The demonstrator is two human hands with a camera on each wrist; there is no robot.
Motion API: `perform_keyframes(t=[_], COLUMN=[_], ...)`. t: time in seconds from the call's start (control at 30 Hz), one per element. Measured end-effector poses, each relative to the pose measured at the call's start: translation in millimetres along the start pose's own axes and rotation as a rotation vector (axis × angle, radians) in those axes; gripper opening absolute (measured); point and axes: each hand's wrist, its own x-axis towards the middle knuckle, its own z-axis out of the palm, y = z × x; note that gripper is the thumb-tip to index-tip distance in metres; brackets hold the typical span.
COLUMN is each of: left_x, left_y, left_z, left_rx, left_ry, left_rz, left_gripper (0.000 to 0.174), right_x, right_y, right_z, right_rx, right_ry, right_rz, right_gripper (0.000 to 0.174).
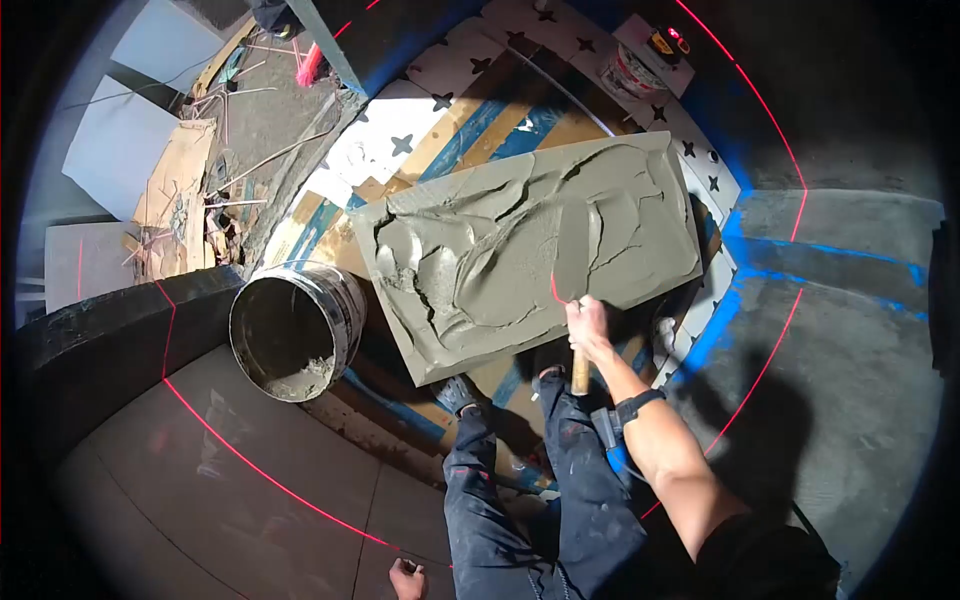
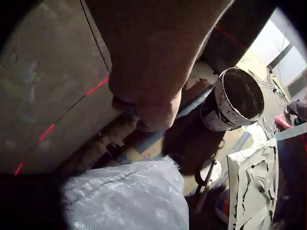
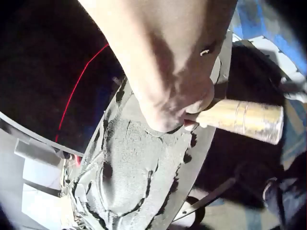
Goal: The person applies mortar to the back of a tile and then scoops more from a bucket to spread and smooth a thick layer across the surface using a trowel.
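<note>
A rectangular slab [image 1: 480,345] coated in wet grey mortar lies tilted across the middle of the head view, its surface ridged and wavy. My right hand [image 1: 588,325] grips the wooden handle [image 1: 580,372] of a trowel, whose mortar-coloured blade [image 1: 573,240] lies over the coating. In the right wrist view the same hand [image 3: 172,105] wraps the handle [image 3: 249,120] above the mortar. At the bottom edge of the head view hangs my left hand [image 1: 407,578], with loosely bent fingers and nothing visible in them; the left wrist view shows this hand [image 2: 146,105] from behind, its fingertips partly hidden.
A mortar-smeared bucket [image 1: 350,310] stands left of the slab, with some mortar inside. A smaller tub [image 1: 632,75] and a laser level [image 1: 665,43] are at the top right. Cardboard and debris [image 1: 185,190] lie upper left; a low wall [image 1: 110,320] runs below them.
</note>
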Motion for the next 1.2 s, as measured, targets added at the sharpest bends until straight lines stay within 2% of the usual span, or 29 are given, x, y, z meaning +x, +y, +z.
perform_keyframes(t=[0.03,0.1,0.13,0.17,0.2,0.27,0.3,0.33,0.4,0.43,0.47,0.5,0.53,0.6,0.67,0.73,0.83,0.87,1.0,1.03,1.07,1.13,1.2], left_x=[0,-3,-3,-3,1,1,-1,-2,-4,-3,2,5,5,0,-4,-5,-15,-16,-11,-16,-17,-13,-14], left_y=[-10,-11,-4,4,-6,-27,-29,-29,-30,-37,-44,-47,-50,-42,-39,-33,-23,-20,-30,14,1,-19,-23], left_z=[-1,0,-3,-5,-4,-2,-6,-8,-5,-1,1,4,7,4,12,21,28,26,32,20,24,31,32], left_rx=[0.049,-0.025,-0.09,-0.074,-0.081,-0.122,-0.111,-0.119,-0.328,-0.332,-0.345,-0.357,-0.359,-0.269,-0.256,-0.246,-0.287,-0.278,-0.285,-0.342,-0.349,-0.303,-0.29], left_ry=[0.006,-0.009,-0.019,-0.027,-0.023,-0.001,-0.017,-0.013,-0.004,-0.005,-0.028,-0.047,-0.041,-0.033,-0.032,-0.029,-0.049,-0.041,-0.008,-0.018,-0.019,-0.003,0.006], left_rz=[-0.062,-0.142,-0.207,-0.225,-0.221,-0.124,-0.073,-0.072,0.006,0.003,-0.139,-0.281,-0.288,-0.239,-0.213,-0.182,-0.173,-0.178,-0.172,-0.248,-0.247,-0.17,-0.21], left_gripper=[0.024,0.024,0.024,0.025,0.025,0.026,0.027,0.027,0.011,0.011,0.018,0.025,0.025,0.022,0.021,0.021,0.021,0.021,0.022,0.023,0.023,0.022,0.022], right_x=[-21,-40,-54,-49,-67,-101,-102,-97,-86,-77,-60,-32,-7,8,-12,-37,-59,-64,-79,-81,-78,-56,-20], right_y=[-20,-32,-41,-28,-36,-65,-60,-54,-46,-53,-66,-73,-80,-98,-101,-85,-95,-103,-91,-89,-90,-103,-126], right_z=[18,68,77,100,98,77,70,62,43,31,21,14,12,10,31,58,88,97,86,76,65,49,45], right_rx=[0.379,0.209,0.067,-0.195,-0.289,-0.514,-0.653,-0.717,-0.878,-1.041,-1.2,-1.236,-1.268,-1.156,-0.801,-0.521,-0.487,-0.418,-0.657,-0.797,-1.019,-1.197,-1.234], right_ry=[-0.135,-0.171,-0.263,-0.246,-0.264,-0.341,-0.34,-0.365,-0.446,-0.411,-0.369,-0.302,-0.238,-0.145,-0.084,-0.18,-0.277,-0.276,-0.421,-0.408,-0.375,-0.323,-0.206], right_rz=[0.18,-0.022,-0.15,-0.35,-0.505,-0.366,-0.457,-0.455,-0.598,-0.732,-0.865,-0.956,-1.048,-0.921,-0.509,-0.484,-0.516,-0.434,-0.608,-0.676,-0.792,-0.99,-1.147], right_gripper=[0.021,0.026,0.03,0.031,0.032,0.032,0.033,0.031,0.028,0.025,0.023,0.022,0.022,0.022,0.028,0.03,0.033,0.033,0.032,0.028,0.023,0.018,0.014])
